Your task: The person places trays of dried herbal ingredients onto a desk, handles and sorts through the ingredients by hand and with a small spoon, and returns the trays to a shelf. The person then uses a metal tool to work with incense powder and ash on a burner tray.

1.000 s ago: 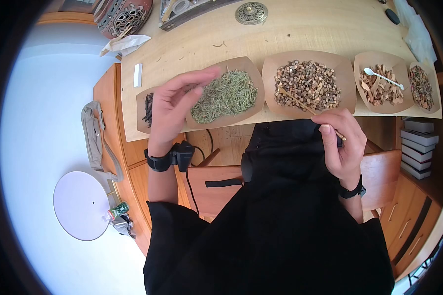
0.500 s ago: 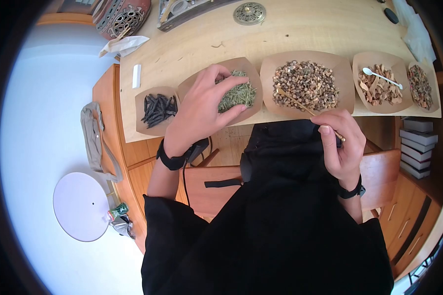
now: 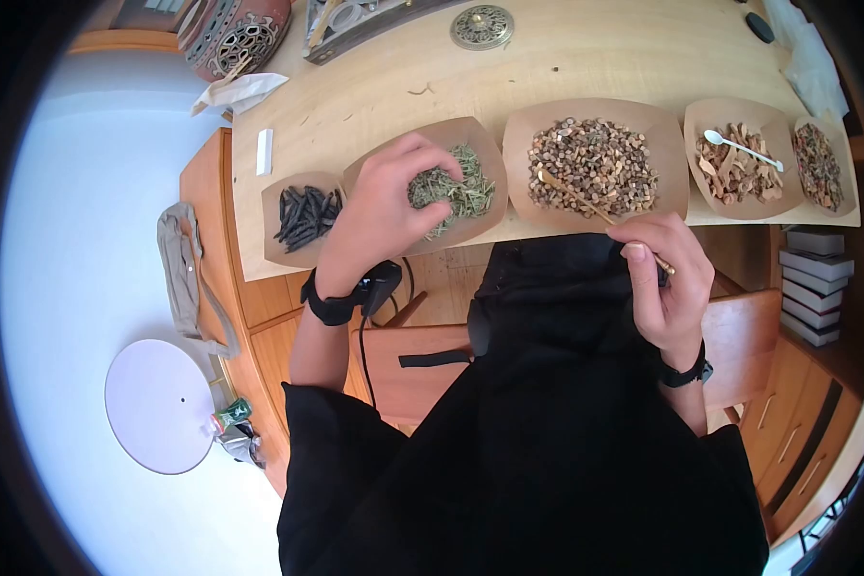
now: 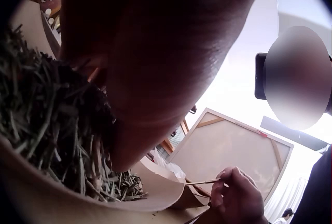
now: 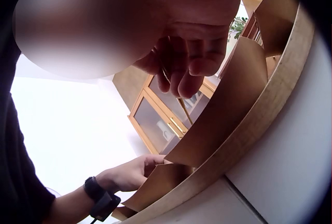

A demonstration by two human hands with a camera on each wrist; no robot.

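In the head view my left hand [image 3: 379, 200] is down in a brown paper tray [image 3: 480, 142], thumb and fingers curled round some of the dried green herb [image 3: 472, 192]. The left wrist view shows the thumb pressed against the herb [image 4: 78, 161], with the other fingers largely hidden. My right hand [image 3: 670, 283] pinches a slim brass-coloured scoop [image 3: 590, 205]. Its flat tip overlaps the chopped brown pieces [image 3: 600, 158] in the larger paper tray [image 3: 667, 125]. Seen from the right wrist, the scoop's shaft [image 5: 182, 109] emerges below the curled fingers.
A small tray of black pods [image 3: 307, 213] stands at the left. To the right are a tray of pale chips [image 3: 739, 178] with a white spoon [image 3: 744, 149] on top, and a narrow tray of mixed bits [image 3: 820, 168]. A pierced metal lid [image 3: 482, 27] lies farther back.
My left hand has come down from above the herb tray into it, and its fingers have curled closer together around the herb. The right hand keeps the scoop in the same place.
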